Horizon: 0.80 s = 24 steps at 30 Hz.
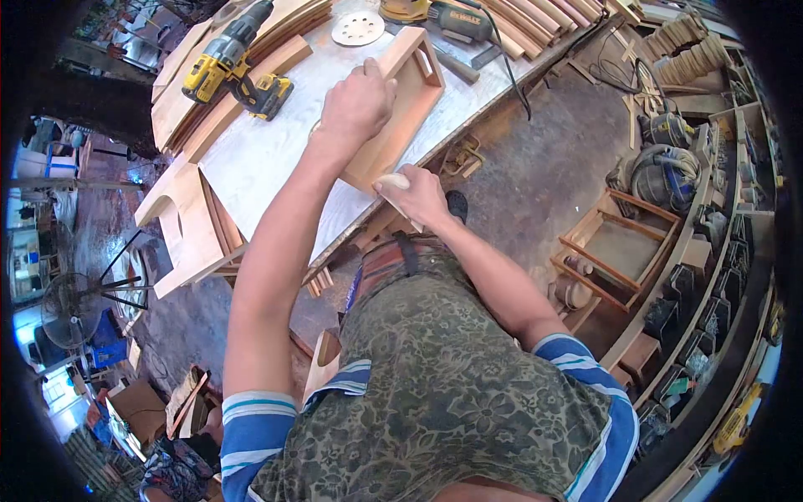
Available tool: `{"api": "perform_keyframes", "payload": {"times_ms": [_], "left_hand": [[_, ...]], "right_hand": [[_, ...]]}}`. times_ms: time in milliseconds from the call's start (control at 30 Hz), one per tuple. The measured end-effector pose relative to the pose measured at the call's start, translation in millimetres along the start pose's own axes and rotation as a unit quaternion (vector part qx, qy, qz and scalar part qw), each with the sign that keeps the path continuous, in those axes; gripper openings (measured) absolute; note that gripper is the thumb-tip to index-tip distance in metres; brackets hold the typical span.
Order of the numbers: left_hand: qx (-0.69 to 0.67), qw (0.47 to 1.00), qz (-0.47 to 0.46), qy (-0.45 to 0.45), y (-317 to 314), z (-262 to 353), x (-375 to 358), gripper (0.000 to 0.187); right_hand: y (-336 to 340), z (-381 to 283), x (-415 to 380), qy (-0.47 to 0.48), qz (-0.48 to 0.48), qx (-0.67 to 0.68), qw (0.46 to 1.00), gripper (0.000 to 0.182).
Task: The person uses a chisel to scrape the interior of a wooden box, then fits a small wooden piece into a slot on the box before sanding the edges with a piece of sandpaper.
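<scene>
A shallow wooden box (pixel 391 140) with raised sides lies at an angle on the pale worktable, close to its edge. My left hand (pixel 360 102) is closed over the box's left side. Near the box's closest corner is my right hand (pixel 416 196), its fingers curled around something pale and thin that I cannot make out. The right hand hides most of that piece, and my left hand and forearm cover part of the box.
A yellow cordless drill (pixel 226 63) lies on curved wooden pieces at the left. A DeWalt sander (pixel 456 18), a perforated sanding disc (pixel 358 29) and stacked wood strips (pixel 535 21) are at the back. A wooden frame (pixel 619 247) stands on the floor at the right.
</scene>
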<state>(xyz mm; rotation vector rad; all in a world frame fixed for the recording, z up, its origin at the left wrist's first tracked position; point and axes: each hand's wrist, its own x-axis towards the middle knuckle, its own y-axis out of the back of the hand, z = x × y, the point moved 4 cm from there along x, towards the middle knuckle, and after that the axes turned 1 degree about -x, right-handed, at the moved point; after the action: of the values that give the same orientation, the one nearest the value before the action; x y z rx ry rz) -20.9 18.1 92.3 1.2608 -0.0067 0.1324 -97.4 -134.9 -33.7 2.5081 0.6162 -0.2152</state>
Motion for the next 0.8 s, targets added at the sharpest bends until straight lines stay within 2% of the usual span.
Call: {"api": "perform_keyframes", "payload": {"times_ms": [100, 200, 300, 367, 533, 600, 700, 733, 800], "left_hand": [[0.011, 1.0, 0.006, -0.004, -5, -1, 2, 0.044], [-0.046, 0.999, 0.005, 0.0, -3, 6, -2, 0.048], [-0.033, 0.998, -0.036, 0.047, 2, 19, -5, 0.056], [-0.034, 0.997, -0.04, 0.052, 2, 21, -6, 0.061], [-0.007, 0.995, -0.052, 0.08, 2, 13, -2, 0.056], [0.004, 0.994, -0.047, 0.098, 1, 8, 2, 0.056], [-0.005, 0.993, -0.058, 0.098, 1, 7, -1, 0.054], [-0.007, 0.994, -0.059, 0.096, 3, 11, -3, 0.051], [-0.011, 0.994, -0.05, 0.094, 8, 14, -2, 0.048]], "right_hand": [[1, -6, -2, 0.009, 0.003, -0.027, 1.0, 0.052], [-2, -3, -9, -0.007, -0.002, -0.014, 1.0, 0.048], [-4, 2, -4, -0.015, -0.003, 0.004, 1.0, 0.051], [3, -5, -3, -0.026, 0.008, -0.062, 0.998, 0.052], [0, -4, 5, -0.068, 0.004, 0.037, 0.997, 0.056], [-4, -2, 3, -0.038, 0.005, -0.047, 0.998, 0.056], [20, -10, 26, -0.054, 0.036, -0.047, 0.997, 0.054], [25, -8, 33, -0.066, 0.028, 0.0, 0.997, 0.056], [16, -7, 29, -0.049, 0.061, -0.088, 0.993, 0.06]]}}
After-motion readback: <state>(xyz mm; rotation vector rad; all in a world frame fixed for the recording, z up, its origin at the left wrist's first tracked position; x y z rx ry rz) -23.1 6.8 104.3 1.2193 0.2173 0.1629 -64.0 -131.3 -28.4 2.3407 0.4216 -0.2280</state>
